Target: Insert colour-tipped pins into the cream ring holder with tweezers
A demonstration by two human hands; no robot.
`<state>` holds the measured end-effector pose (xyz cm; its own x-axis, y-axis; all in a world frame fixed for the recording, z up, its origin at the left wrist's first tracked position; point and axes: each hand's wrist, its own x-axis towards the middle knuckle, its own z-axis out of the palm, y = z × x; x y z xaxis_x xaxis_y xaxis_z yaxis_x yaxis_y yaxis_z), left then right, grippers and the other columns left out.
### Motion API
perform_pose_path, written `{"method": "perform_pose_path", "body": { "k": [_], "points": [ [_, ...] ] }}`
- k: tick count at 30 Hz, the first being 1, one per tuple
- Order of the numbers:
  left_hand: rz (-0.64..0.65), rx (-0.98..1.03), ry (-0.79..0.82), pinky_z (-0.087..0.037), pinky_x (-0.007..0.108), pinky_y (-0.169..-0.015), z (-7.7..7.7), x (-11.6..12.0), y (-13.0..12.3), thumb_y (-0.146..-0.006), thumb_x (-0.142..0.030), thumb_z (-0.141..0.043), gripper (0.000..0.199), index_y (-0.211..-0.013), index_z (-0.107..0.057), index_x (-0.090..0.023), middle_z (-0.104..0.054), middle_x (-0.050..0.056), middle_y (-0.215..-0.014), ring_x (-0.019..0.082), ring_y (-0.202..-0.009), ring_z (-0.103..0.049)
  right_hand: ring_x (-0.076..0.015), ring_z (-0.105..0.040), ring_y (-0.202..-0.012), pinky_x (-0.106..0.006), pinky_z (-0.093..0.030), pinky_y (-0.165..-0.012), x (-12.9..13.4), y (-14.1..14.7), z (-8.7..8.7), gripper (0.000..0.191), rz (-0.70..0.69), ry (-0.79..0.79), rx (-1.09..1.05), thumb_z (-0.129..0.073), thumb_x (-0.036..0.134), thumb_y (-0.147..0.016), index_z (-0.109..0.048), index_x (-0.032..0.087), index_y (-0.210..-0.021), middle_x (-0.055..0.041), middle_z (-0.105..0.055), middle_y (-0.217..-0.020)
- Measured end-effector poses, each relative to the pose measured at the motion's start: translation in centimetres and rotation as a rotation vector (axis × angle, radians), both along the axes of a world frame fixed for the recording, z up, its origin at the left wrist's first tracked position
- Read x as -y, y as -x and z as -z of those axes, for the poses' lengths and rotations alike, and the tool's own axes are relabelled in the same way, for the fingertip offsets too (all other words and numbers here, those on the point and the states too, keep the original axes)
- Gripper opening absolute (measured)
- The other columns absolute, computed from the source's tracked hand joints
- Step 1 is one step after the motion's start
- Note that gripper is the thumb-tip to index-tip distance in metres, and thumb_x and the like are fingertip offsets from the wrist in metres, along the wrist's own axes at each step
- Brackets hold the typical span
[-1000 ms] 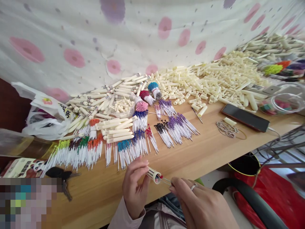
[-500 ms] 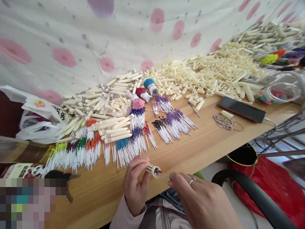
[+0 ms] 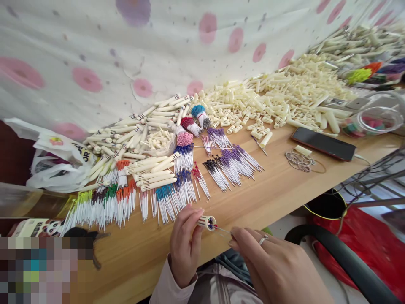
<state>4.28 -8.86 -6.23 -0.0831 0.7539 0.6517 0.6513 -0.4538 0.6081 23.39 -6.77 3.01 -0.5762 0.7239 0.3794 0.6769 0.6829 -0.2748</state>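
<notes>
My left hand [image 3: 186,247] is closed around a cream slotted pen barrel [image 3: 207,222], its open end facing right. Several coloured tips show inside that opening. My right hand [image 3: 274,259], wearing a ring, pinches a thin pen refill [image 3: 223,229] whose red end is at the mouth of the barrel; how far it reaches in is hard to see. On the table beyond lie fanned rows of white refills with coloured ends, among them blue ones [image 3: 164,202], red ones [image 3: 201,181], black ones [image 3: 217,175] and purple ones [image 3: 237,164].
Long cream pen barrels [image 3: 158,175] lie stacked behind the refills. A large heap of cream parts [image 3: 294,84] runs along the curtain. On the right are a phone [image 3: 322,143], rubber bands [image 3: 299,160] and a round clear tub [image 3: 376,122]. A black chair armrest [image 3: 344,257] stands at lower right.
Both hands, the pen barrel and the refill appear slightly further right in the picture, while the whole view has shifted a little. The red-ended refill stays at the barrel's mouth.
</notes>
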Motion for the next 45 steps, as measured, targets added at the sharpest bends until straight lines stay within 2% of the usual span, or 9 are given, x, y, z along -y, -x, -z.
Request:
{"method": "perform_pose_path", "body": {
  "k": [3, 8, 12, 16, 22, 29, 34, 40, 45],
  "points": [
    [0.003, 0.001, -0.027, -0.048, 0.032, -0.11, 0.0, -0.1, 0.0, -0.098, -0.006, -0.052, 0.034, -0.128, -0.06, -0.018, -0.069, 0.007, -0.114, 0.016, -0.12, -0.061, -0.0106, -0.056, -0.04, -0.027, -0.033, -0.042, 0.3, -0.4, 0.0, 0.037, 0.027, -0.035, -0.014, -0.022, 0.014, -0.107, -0.049, 0.023, -0.083, 0.0069, -0.059, -0.056],
    [0.033, 0.006, -0.036, -0.046, 0.034, -0.112, -0.1, -0.2, 0.1, -0.098, -0.007, -0.051, 0.035, -0.13, -0.06, -0.017, -0.068, 0.008, -0.118, 0.016, -0.121, -0.061, -0.011, -0.058, -0.041, -0.027, -0.035, -0.042, 0.6, -0.4, 0.4, 0.033, 0.035, -0.003, 0.007, -0.026, 0.009, -0.103, -0.049, 0.023, -0.084, 0.0072, -0.059, -0.056],
    [0.07, 0.002, -0.067, -0.045, 0.039, -0.114, -0.3, -0.3, 0.0, -0.098, -0.004, -0.052, 0.037, -0.13, -0.06, -0.018, -0.069, 0.007, -0.117, 0.016, -0.118, -0.063, -0.0107, -0.056, -0.04, -0.027, -0.033, -0.042, 0.7, -0.3, 0.8, 0.031, 0.03, 0.044, 0.009, -0.033, -0.003, -0.085, -0.048, 0.024, -0.079, 0.0067, -0.059, -0.057],
    [0.114, 0.014, -0.067, -0.046, 0.041, -0.113, -0.5, -0.3, -0.1, -0.1, -0.007, -0.049, 0.034, -0.131, -0.06, -0.017, -0.07, 0.008, -0.118, 0.018, -0.122, -0.062, -0.0107, -0.054, -0.04, -0.026, -0.031, -0.042, 0.4, -0.5, 0.3, 0.033, 0.023, 0.056, 0.02, -0.036, -0.005, -0.071, -0.049, 0.024, -0.079, 0.0056, -0.059, -0.058],
    [0.09, 0.022, -0.083, -0.05, 0.045, -0.11, -0.3, -0.1, 0.0, -0.1, -0.008, -0.051, 0.035, -0.131, -0.06, -0.019, -0.072, 0.009, -0.117, 0.02, -0.119, -0.065, -0.0114, -0.053, -0.04, -0.027, -0.03, -0.042, -0.1, -0.5, -0.7, 0.031, 0.005, 0.024, 0.033, -0.037, -0.004, -0.071, -0.047, 0.025, -0.079, 0.0065, -0.057, -0.056],
    [0.089, 0.037, -0.091, -0.049, 0.044, -0.111, -0.1, 0.1, 0.1, -0.098, -0.005, -0.053, 0.035, -0.129, -0.062, -0.018, -0.071, 0.008, -0.117, 0.019, -0.122, -0.062, -0.0114, -0.057, -0.041, -0.026, -0.032, -0.041, 0.3, -0.3, -0.7, 0.031, 0.005, 0.062, 0.075, -0.037, -0.003, -0.074, -0.047, 0.025, -0.083, 0.0062, -0.062, -0.059],
    [0.067, 0.051, -0.11, -0.052, 0.044, -0.108, 0.1, 0.0, 0.0, -0.098, -0.007, -0.055, 0.034, -0.129, -0.062, -0.019, -0.072, 0.008, -0.116, 0.02, -0.122, -0.062, -0.0127, -0.057, -0.039, -0.027, -0.031, -0.041, 0.1, -0.3, -0.7, 0.029, 0.007, 0.031, 0.101, -0.036, -0.002, -0.078, -0.044, 0.026, -0.083, 0.0071, -0.059, -0.055],
    [0.036, 0.053, -0.108, -0.056, 0.046, -0.103, 0.1, 0.1, -0.1, -0.096, -0.01, -0.059, 0.032, -0.125, -0.064, -0.023, -0.074, 0.007, -0.111, 0.021, -0.112, -0.068, -0.0123, -0.053, -0.039, -0.026, -0.028, -0.04, -0.1, -0.6, -0.7, 0.031, -0.01, 0.054, 0.104, -0.037, -0.003, -0.074, -0.045, 0.025, -0.084, 0.0065, -0.057, -0.053],
    [0.075, -0.002, -0.048, -0.055, 0.039, -0.105, -0.6, 0.0, -0.2, -0.099, -0.014, -0.055, 0.027, -0.123, -0.064, -0.018, -0.075, 0.009, -0.108, 0.02, -0.11, -0.069, -0.0118, -0.052, -0.041, -0.028, -0.028, -0.043, -0.6, -0.7, -0.8, 0.034, -0.02, 0.063, 0.086, -0.037, -0.004, -0.067, -0.049, 0.024, -0.08, 0.0052, -0.059, -0.057]
  ]
}}
